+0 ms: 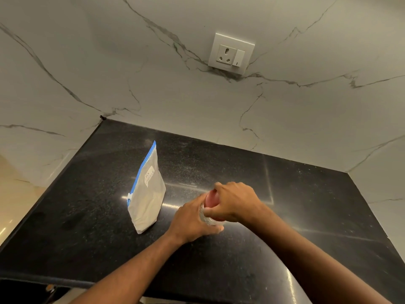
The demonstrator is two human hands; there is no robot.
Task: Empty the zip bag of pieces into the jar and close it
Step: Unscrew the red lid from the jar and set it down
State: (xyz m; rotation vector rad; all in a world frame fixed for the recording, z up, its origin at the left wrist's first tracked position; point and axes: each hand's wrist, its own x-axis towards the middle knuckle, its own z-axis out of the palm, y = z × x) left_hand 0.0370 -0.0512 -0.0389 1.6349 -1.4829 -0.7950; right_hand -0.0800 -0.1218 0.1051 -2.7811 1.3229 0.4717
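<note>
Hands on the jar, bag not yet opened.

The left hand [192,220] wraps the clear jar [207,217] low on the black counter [306,205]; the right hand [235,201] curls its fingers [219,189] closed over the red lid [212,199]. The zip bag [148,194] lies at nine o'clock from the jar, apart, seemingly full. This looks like the unscrewing step; next, the lid must come off, then the bag's slider opened.

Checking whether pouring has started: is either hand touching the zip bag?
No: the zip bag lies alone on the black counter, while the left hand and right hand are both on the jar.
</note>
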